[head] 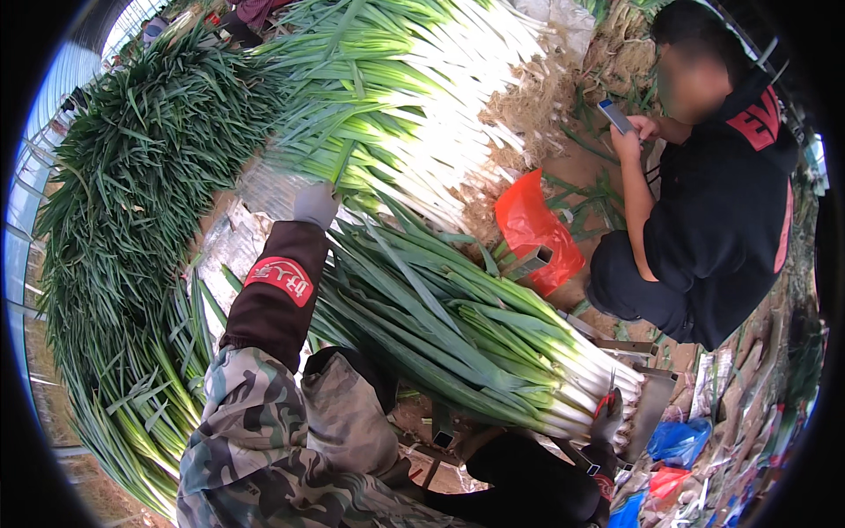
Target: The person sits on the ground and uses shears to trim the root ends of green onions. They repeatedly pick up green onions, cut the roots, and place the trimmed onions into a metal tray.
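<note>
My left hand point(317, 205), in a pale grey glove, is out over the pile's edge, closed around a green leaf point(344, 164) that sticks up from its fingers. By the white root ends, at the lower right, my right hand point(606, 426) wears a dark-looking glove and holds red-handled scissors point(603, 404), blades pointing up in the picture. Between the hands a thick bundle of long green onions point(422, 310) lies in a metal frame point(650, 416), the stems' root ends near its end plate. Part of my right hand blends into shadow.
A large heap of green onions point(396, 112) spreads behind the bundle, with dense leafy tops point(152, 158) at left. A red plastic bag point(538, 231) stands beyond the frame. At right a person point(713, 198) crouches with a phone point(615, 117). Blue plastic point(680, 441) lies lower right.
</note>
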{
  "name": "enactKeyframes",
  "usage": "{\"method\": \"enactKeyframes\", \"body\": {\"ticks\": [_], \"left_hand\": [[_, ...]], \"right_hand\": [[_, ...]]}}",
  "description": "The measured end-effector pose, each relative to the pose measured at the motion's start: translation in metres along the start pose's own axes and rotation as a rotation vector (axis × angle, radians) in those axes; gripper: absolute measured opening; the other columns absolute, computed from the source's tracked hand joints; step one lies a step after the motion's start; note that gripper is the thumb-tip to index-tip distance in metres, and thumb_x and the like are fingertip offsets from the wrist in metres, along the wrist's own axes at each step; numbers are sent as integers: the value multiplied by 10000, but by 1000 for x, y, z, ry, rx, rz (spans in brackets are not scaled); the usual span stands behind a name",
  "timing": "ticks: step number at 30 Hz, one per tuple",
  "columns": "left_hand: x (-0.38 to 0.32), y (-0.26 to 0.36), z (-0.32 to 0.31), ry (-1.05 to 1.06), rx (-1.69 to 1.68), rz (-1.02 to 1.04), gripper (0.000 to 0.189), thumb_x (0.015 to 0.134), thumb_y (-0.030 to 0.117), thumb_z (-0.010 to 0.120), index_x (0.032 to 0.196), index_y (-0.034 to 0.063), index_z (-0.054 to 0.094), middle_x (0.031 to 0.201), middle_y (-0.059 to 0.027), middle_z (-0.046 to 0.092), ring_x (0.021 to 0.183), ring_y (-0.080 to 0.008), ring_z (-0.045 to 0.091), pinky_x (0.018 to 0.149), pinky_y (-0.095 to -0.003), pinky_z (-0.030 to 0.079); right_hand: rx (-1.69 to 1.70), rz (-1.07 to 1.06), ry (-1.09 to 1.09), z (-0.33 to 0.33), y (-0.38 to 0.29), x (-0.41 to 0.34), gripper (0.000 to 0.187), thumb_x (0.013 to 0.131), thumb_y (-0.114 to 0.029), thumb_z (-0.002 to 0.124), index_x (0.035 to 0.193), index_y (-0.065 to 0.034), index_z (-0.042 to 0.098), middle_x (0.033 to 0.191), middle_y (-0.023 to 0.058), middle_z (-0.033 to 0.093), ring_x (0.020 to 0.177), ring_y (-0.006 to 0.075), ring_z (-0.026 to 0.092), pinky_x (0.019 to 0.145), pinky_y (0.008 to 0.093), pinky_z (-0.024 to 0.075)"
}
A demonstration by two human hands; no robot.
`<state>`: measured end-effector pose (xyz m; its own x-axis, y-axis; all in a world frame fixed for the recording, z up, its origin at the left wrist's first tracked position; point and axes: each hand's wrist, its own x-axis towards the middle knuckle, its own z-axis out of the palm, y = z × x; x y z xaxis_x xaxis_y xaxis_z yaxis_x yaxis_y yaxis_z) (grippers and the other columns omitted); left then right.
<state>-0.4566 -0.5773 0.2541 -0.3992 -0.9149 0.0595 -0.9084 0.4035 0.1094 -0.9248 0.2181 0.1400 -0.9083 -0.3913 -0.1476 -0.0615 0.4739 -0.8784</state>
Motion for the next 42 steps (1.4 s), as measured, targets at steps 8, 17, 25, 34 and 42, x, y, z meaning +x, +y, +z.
{"method": "enactKeyframes", "body": {"ticks": [8,17,25,34,42], "left_hand": [[117,119,109,-413,189,495,363,938,283,761,1279,158,764,1204,-139,772,1126,-383,729,984,-515,585],[75,142,229,-210,264,753,367,926,182,686,1268,64,625,1234,-137,679,1185,-329,653,978,-464,536],[82,134,249,-341,351,776,284,948,209,704,1217,124,737,1238,-101,739,1239,-317,669,1051,-475,534],[77,118,260,-476,267,700,264,980,202,641,1175,164,815,1329,-156,692,1301,-431,606,1103,-459,563],[73,66,287,-401,28,932,251,943,195,651,1137,120,792,1104,-195,769,1059,-428,747,963,-513,598]], "right_hand": [[-266,-23,59,-6,-6,-8,542,1052,72,600,1588,22,534,1335,94,653,1114,150,643,984,290,546],[-335,-57,11,-17,-3,-12,500,1094,-9,605,1585,45,524,1474,143,637,1284,203,633,1119,338,510],[-401,-79,2,-24,5,-14,538,1088,31,568,1619,23,488,1544,140,611,1356,208,611,1159,341,481],[-458,-82,-3,-23,-1,-15,564,1076,43,551,1634,13,479,1542,117,604,1353,199,598,1158,345,478],[-432,-122,-1,-18,-2,-16,555,1080,46,565,1630,2,495,1504,113,635,1293,189,633,1134,341,497]]}}
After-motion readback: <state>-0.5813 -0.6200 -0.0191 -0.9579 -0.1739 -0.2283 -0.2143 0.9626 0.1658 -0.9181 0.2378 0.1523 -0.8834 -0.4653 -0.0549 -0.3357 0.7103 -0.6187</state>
